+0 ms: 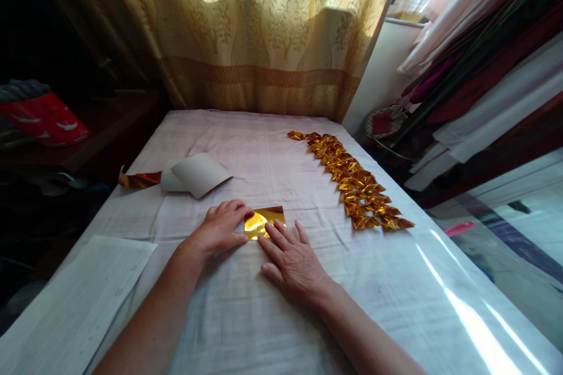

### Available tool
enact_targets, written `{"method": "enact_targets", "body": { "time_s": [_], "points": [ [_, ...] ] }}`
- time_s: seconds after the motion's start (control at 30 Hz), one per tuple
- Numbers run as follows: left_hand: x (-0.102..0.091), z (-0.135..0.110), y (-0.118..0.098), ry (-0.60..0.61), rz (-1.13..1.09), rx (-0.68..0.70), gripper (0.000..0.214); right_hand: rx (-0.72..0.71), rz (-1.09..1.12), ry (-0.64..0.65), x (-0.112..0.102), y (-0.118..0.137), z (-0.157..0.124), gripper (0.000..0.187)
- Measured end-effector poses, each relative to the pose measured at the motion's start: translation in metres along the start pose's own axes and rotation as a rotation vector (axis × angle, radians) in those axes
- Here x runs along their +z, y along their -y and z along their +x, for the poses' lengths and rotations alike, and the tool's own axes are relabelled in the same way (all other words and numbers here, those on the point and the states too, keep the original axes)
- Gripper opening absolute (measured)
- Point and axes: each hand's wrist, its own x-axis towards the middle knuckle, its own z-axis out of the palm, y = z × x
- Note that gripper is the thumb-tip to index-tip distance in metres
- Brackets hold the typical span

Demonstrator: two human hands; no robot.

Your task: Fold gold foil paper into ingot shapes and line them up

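Note:
A rectangle of shiny gold foil paper (259,221) lies flat on the sheet-covered surface in front of me. At its left edge rests my left hand (223,228), with the thumb low and the index finger near the upper corner, apart from each other. My right hand (295,261) lies palm down with spread fingers, and its fingertips press on the lower right part of the foil. To the right, several folded gold foil pieces (352,176) stand in two long, slanting rows.
Curled sheets with pale backs (200,176) lie at the back left, beside an orange foil strip (143,180). A white sheet (83,299) is at the near left. Beyond are a gold curtain (285,29), a red container (48,120) and hanging clothes (488,70).

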Motion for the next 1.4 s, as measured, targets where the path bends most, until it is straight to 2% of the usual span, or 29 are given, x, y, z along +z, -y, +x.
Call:
{"method": "enact_targets", "body": {
  "time_s": [0.3,0.4,0.47,0.53,0.57,0.67,0.77,0.93,1.07,1.2,1.3,1.4],
  "points": [
    [-0.003,-0.001,-0.002,0.018,0.012,-0.006,0.057,0.129,-0.049,-0.08,0.004,-0.021,-0.028,0.053],
    [-0.007,-0.006,-0.009,0.056,0.058,-0.049,0.059,0.128,-0.048,-0.095,0.005,-0.022,-0.028,0.053],
    [-0.006,-0.009,-0.019,0.026,0.115,-0.092,0.056,0.126,-0.037,-0.089,0.005,-0.021,-0.027,0.053],
    [0.0,-0.011,-0.032,-0.086,0.163,-0.086,0.047,0.124,-0.031,-0.083,0.005,-0.021,-0.026,0.054],
    [0.006,-0.01,-0.039,-0.13,0.155,-0.023,0.045,0.123,-0.031,-0.082,0.005,-0.021,-0.026,0.054],
    [0.028,-0.006,-0.058,-0.083,0.105,0.203,0.043,0.118,-0.031,-0.085,0.005,-0.022,-0.026,0.055],
    [0.05,-0.003,-0.065,-0.11,0.133,0.177,0.052,0.119,-0.019,-0.089,0.005,-0.022,-0.026,0.054],
    [0.067,-0.013,-0.052,-0.19,0.18,0.116,0.061,0.112,-0.004,-0.102,0.002,-0.021,-0.026,0.054],
    [0.061,-0.029,-0.035,-0.096,0.156,0.076,0.06,0.107,-0.021,-0.131,0.004,-0.021,-0.024,0.05],
    [0.056,-0.043,-0.024,-0.074,0.139,0.074,0.058,0.106,-0.037,-0.193,0.007,-0.021,-0.022,0.042],
    [0.059,-0.049,-0.023,-0.116,0.138,0.082,0.055,0.086,-0.046,-0.243,0.007,-0.019,-0.022,0.036],
    [0.066,-0.055,-0.025,-0.209,0.137,0.101,0.049,0.055,-0.049,-0.299,0.007,-0.017,-0.024,0.031]
  ]
}}
